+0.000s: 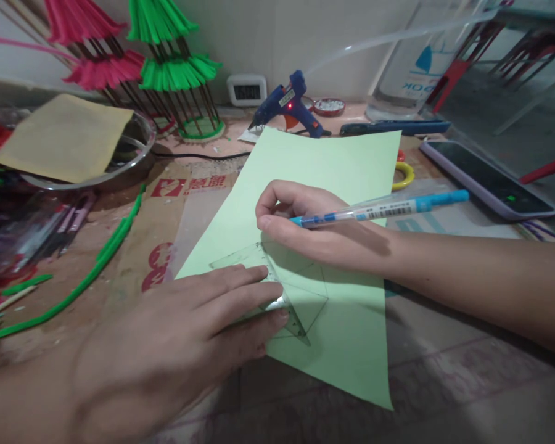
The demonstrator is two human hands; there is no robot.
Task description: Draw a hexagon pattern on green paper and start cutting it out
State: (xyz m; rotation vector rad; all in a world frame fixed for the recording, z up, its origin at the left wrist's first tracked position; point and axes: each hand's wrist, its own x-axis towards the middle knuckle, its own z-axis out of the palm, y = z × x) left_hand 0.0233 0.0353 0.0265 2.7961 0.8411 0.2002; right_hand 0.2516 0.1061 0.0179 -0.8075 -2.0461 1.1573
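Note:
A light green sheet of paper (333, 166) lies on cardboard in front of me. Thin drawn lines cross its lower half. A clear set square (296, 320) rests on these lines, and my left hand (203, 314) presses it down with fingers stretched out flat. Above the set square, my right hand (305, 222) pinches a clear pen (379, 209) with light blue ends. The pen slants back over the right wrist, and its writing tip is hidden by the fingers.
A blue glue gun (284, 102) with a lit red light stands behind the paper. Green pipe cleaners (106, 253) and a metal bowl (141, 157) are at left. A phone (485, 176) and yellow scissors handle (404, 176) lie right. A bottle (402, 74) and small clock (247, 90) stand behind.

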